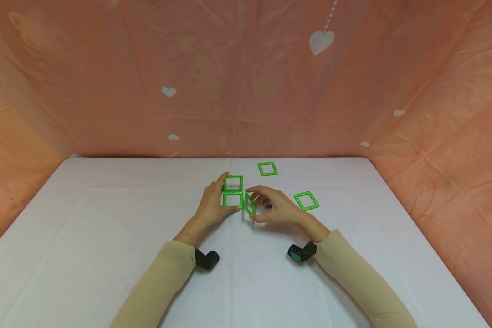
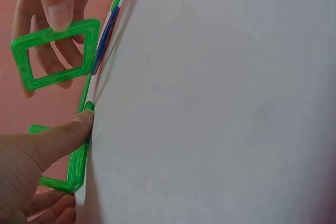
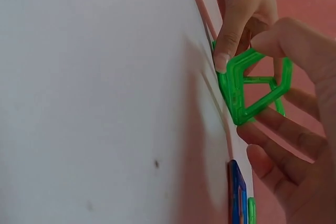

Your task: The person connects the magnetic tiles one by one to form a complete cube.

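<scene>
Two green square magnetic tiles stand joined before my left hand (image 1: 213, 201) in the head view: a rear tile (image 1: 233, 176) appears upright, a front tile (image 1: 233, 192) adjoins it nearer me. My left thumb presses the near edge, and the fingers lie along the left side. Just to the right, my right hand (image 1: 279, 208) pinches another green square magnetic tile (image 2: 90, 51) by its edges between thumb and fingers. That tile is tilted, its edge close to the joined pair; whether they touch I cannot tell. Beneath the right hand lies a blue tile (image 2: 106, 38), partly hidden in the head view.
Farther back on the white table (image 1: 106, 218) lies a loose green square tile (image 1: 268, 175). Right of my right hand lies another green square tile (image 1: 311, 207). Orange-pink sheeting (image 1: 238, 82) with white hearts rises behind the table and at both sides.
</scene>
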### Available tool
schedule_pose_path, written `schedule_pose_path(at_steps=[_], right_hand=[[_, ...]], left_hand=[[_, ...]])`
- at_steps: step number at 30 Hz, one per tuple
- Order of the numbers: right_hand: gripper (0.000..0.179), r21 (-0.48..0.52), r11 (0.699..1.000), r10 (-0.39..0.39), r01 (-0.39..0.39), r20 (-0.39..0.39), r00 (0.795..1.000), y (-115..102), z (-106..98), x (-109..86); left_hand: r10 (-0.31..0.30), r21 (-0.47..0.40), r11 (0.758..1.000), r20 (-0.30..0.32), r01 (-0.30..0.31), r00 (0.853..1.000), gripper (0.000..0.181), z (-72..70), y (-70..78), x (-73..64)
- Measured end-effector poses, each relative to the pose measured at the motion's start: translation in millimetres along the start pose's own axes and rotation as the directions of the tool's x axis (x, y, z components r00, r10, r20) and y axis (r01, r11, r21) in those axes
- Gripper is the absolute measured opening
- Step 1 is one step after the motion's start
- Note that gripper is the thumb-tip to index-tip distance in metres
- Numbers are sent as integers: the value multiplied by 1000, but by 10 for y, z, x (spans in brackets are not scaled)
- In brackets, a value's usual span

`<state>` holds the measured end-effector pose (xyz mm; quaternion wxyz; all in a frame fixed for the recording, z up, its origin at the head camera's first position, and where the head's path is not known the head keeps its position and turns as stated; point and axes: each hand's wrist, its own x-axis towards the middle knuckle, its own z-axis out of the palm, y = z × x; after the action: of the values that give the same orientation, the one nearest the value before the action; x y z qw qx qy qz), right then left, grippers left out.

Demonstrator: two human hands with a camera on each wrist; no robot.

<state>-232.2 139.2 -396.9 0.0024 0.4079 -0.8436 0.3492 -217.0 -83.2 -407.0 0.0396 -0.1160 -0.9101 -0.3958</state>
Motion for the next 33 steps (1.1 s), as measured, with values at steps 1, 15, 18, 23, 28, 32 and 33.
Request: schedule_pose_path(at_steps=[1, 15, 18, 23, 28, 32, 33], right_hand=[[64, 9, 1000, 3, -3, -2, 1000, 3, -1, 5], [65, 113, 993, 44, -40, -31, 999, 58, -5, 83], [65, 127, 991, 46, -40, -45, 998, 78, 3, 94], [65, 138, 989, 63, -55, -54, 997, 98, 9, 101], [63, 156, 986, 75, -65, -58, 995, 127, 18, 116], [63, 174, 982, 79, -66, -67, 995, 144, 28, 135], [63, 181, 981, 81, -68, -68, 994, 150, 33, 141]], left_hand=[[0, 1, 1000, 0, 0, 1000, 101, 1, 1, 0], [-15, -3, 1000, 5, 15, 1000, 100, -4, 1, 8], [-19, -2, 1000, 3, 19, 1000, 100, 1, -2, 12], [-25, -2, 1000, 7, 25, 1000, 100, 1, 9, 10], [-22, -9, 1000, 2, 22, 1000, 99, -4, 20, 1], [-18, -15, 1000, 1, 18, 1000, 99, -5, 25, -3], [-19, -14, 1000, 1, 19, 1000, 99, -5, 25, -6]])
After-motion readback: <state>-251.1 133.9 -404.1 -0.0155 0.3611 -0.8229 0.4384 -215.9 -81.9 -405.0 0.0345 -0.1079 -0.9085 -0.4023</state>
